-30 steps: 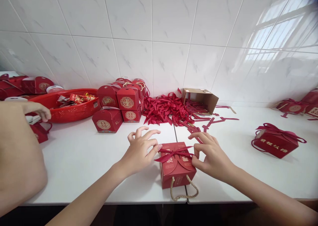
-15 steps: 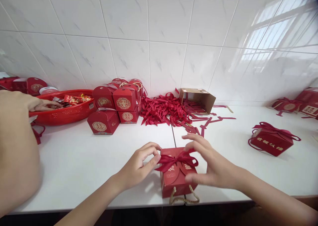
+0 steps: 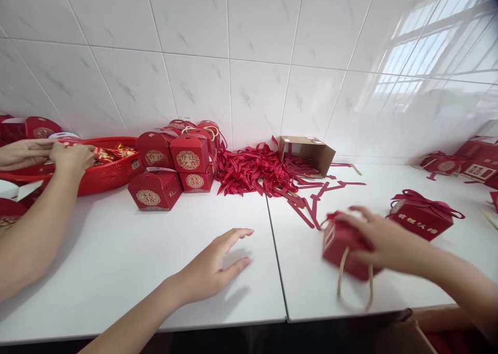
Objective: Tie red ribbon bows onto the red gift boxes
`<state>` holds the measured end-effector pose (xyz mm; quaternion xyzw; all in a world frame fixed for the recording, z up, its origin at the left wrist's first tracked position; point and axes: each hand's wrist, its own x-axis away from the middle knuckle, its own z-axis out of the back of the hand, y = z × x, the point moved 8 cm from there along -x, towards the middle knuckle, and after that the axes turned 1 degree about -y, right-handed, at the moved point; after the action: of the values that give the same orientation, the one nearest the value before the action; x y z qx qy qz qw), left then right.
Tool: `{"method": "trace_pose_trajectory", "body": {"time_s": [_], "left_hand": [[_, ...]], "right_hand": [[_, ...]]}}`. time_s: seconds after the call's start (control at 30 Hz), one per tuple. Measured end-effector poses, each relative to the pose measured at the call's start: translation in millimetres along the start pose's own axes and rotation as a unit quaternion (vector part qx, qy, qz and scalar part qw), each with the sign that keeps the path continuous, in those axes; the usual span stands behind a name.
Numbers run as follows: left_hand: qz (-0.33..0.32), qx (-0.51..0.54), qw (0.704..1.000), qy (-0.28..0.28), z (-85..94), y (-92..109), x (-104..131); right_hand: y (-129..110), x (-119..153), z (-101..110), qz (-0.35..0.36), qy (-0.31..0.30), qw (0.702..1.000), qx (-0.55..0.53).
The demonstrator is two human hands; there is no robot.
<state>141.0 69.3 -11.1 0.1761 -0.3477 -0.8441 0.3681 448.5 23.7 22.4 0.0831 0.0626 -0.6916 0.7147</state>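
My right hand (image 3: 383,240) grips a red gift box (image 3: 342,248) with a rope handle from above, right of the table seam; both are blurred by motion. Over the white table, my left hand (image 3: 212,266) holds nothing, thumb and fingers apart. Just beyond my right hand stands a red box tied with a ribbon bow (image 3: 424,216). A heap of red ribbons (image 3: 252,170) lies near the wall, beside a tipped cardboard box (image 3: 309,154) with flat red strips spilling out.
Red boxes (image 3: 155,190) are stacked left of the ribbons. Another person's hands (image 3: 72,154) work over a red basket (image 3: 109,172) at the far left. More red boxes (image 3: 445,163) stand at the far right. A carton (image 3: 404,333) sits below the table edge.
The bow-tied box has moved right, from between my hands into my right hand's grip. My left hand has come away from it. The other person's hands have both come into view over the basket.
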Motion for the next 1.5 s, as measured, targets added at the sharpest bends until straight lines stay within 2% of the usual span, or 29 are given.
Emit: {"method": "trace_pose_trajectory", "body": {"time_s": [0.03,0.07,0.13,0.2,0.27,0.43,0.53,0.67,0.77,0.83,0.9,0.97,1.07,1.17,1.27,1.37,1.5], "left_hand": [[0.000,-0.018,1.000,0.015,1.7,-3,-1],[-0.002,-0.035,0.999,0.029,2.6,-6,-2],[-0.006,-0.068,0.997,0.041,1.0,-12,-6],[-0.008,-0.096,0.995,0.040,-3.0,-19,-9],[-0.013,-0.119,0.992,0.041,-6.2,-25,-11],[-0.010,-0.136,0.990,0.030,-10.5,-37,-12],[0.010,-0.140,0.990,0.020,-13.5,-47,-10],[0.007,-0.146,0.989,0.000,-20.7,-57,-7],[0.002,-0.150,0.989,-0.014,-23.6,-63,-8],[0.001,-0.154,0.988,-0.023,-25.3,-64,-18],[-0.006,-0.162,0.986,-0.033,-28.8,-61,-39],[-0.020,-0.181,0.983,-0.030,-32.8,-54,-72],[-0.044,-0.224,0.973,0.011,-34.9,-39,-141],[-0.076,-0.243,0.967,0.027,-37.7,-24,-210],[-0.085,-0.257,0.963,0.013,-38.6,-26,-259],[-0.057,-0.257,0.965,-0.002,-32.4,-48,-279],[-0.002,-0.231,0.972,0.044,-2.3,-89,-271]], "right_hand": [[23,-8,1,-0.068,0.036,0.996,0.053],[35,-17,-1,-0.093,0.050,0.992,0.075],[45,-35,-12,-0.121,0.029,0.988,0.090],[35,-52,-35,-0.108,-0.061,0.991,0.047],[13,-64,-59,-0.086,-0.141,0.986,-0.016],[-34,-81,-101,-0.094,-0.194,0.973,-0.081],[-48,-83,-125,-0.102,-0.221,0.965,-0.100],[-38,-87,-145,-0.117,-0.229,0.960,-0.112],[-19,-96,-146,-0.113,-0.210,0.965,-0.112],[-9,-101,-144,-0.098,-0.196,0.969,-0.113],[-5,-104,-142,-0.084,-0.179,0.973,-0.118],[-4,-105,-139,-0.075,-0.156,0.977,-0.123],[-6,-104,-134,-0.071,-0.118,0.982,-0.130],[-8,-105,-128,-0.062,-0.095,0.983,-0.147],[-11,-106,-127,-0.044,-0.099,0.978,-0.177],[-10,-108,-128,-0.043,-0.107,0.975,-0.188],[-11,-109,-129,-0.039,-0.106,0.973,-0.201]]}}
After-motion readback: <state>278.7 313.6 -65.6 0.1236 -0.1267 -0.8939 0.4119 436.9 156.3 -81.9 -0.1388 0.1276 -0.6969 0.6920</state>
